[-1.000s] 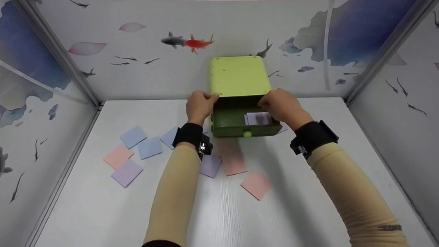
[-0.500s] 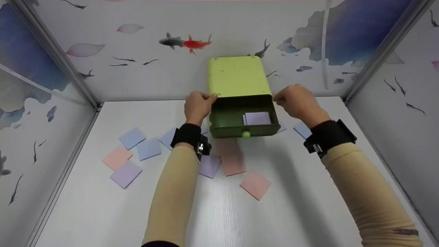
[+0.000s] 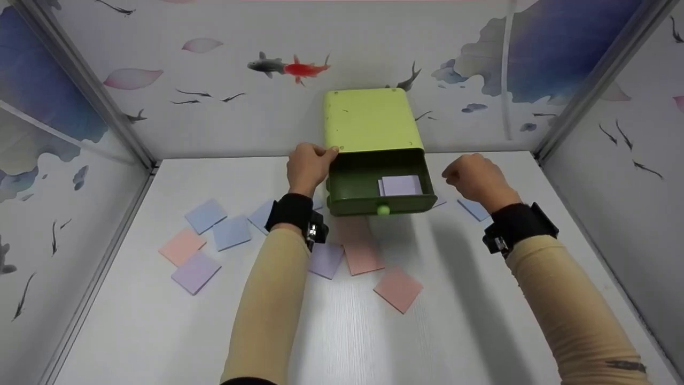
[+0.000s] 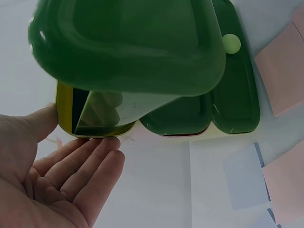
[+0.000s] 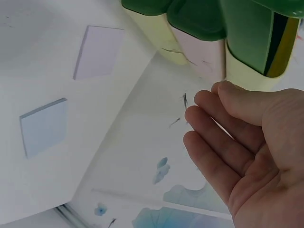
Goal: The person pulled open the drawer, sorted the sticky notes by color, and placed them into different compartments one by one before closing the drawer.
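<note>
Lime-topped, rounded drawer tower [image 3: 374,120] stands steadied, it seems, by the left hand [image 3: 310,167] pinching its front corner; lavender square cards [image 3: 402,185] sit inside its pulled-out dark-green drawer [image 3: 352,185]. Beside it, the right hand [image 3: 477,177] hovers, fingers loosely bent, holding nothing.

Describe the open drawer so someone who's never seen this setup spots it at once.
At the far side of the white table is a small cabinet with a lime-green top and stacked dark-green fronts. The open drawer is the uppermost, with a round light-green knob and purple cards inside. Unlike the two drawers below, it is pulled well out.
</note>
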`<control>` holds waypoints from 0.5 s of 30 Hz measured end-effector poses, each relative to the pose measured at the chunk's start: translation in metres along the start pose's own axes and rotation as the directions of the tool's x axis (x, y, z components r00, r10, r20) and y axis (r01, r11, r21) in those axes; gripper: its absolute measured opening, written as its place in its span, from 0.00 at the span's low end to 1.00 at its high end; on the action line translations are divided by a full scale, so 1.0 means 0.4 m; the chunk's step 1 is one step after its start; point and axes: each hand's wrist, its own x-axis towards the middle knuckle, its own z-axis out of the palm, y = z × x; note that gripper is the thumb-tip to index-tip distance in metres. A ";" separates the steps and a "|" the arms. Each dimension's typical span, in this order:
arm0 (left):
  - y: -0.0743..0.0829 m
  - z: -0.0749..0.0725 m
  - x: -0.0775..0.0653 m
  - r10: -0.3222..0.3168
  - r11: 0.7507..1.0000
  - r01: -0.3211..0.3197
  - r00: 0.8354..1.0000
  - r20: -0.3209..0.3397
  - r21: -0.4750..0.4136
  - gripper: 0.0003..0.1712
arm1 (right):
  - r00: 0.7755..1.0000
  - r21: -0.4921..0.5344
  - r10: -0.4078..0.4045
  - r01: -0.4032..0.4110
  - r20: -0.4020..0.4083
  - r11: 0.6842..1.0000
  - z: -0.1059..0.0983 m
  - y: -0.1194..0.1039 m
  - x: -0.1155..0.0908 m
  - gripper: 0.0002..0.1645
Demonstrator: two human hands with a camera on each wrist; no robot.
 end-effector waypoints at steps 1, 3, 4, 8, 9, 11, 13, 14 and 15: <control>-0.001 0.000 0.001 0.000 1.000 0.000 1.000 -0.001 0.001 0.22 | 1.000 0.002 0.008 -0.008 0.014 1.000 0.011 0.005 0.000 0.15; -0.002 -0.001 0.002 -0.002 1.000 0.002 1.000 -0.001 -0.002 0.21 | 0.999 0.009 0.023 -0.023 0.040 1.000 0.033 0.015 -0.001 0.15; -0.002 -0.001 0.003 -0.003 1.000 0.003 1.000 0.000 -0.005 0.21 | 0.998 0.011 0.027 -0.027 0.049 1.000 0.044 0.020 -0.001 0.15; -0.004 -0.002 0.006 -0.006 1.000 0.006 1.000 0.005 -0.004 0.21 | 0.997 0.033 0.031 -0.034 0.073 0.999 0.092 0.040 -0.003 0.16; -0.004 -0.002 0.006 -0.007 1.000 0.007 1.000 0.006 -0.002 0.21 | 0.997 0.037 0.030 -0.033 0.077 0.999 0.104 0.046 -0.003 0.16; -0.004 -0.002 0.007 -0.008 1.000 0.008 1.000 0.011 0.002 0.21 | 0.996 0.040 0.031 -0.034 0.089 0.999 0.130 0.058 -0.003 0.16; -0.003 -0.003 0.008 -0.012 1.000 0.012 1.000 0.018 -0.002 0.21 | 0.994 0.036 0.032 -0.036 0.105 0.999 0.155 0.070 -0.003 0.17; -0.002 -0.003 0.008 -0.014 1.000 0.015 1.000 0.022 -0.006 0.21 | 0.993 0.031 0.030 -0.033 0.111 0.999 0.167 0.075 -0.003 0.17; -0.001 -0.003 0.008 -0.017 1.000 0.017 0.999 0.027 -0.008 0.22 | 0.993 0.025 0.030 -0.034 0.118 0.999 0.180 0.081 -0.002 0.18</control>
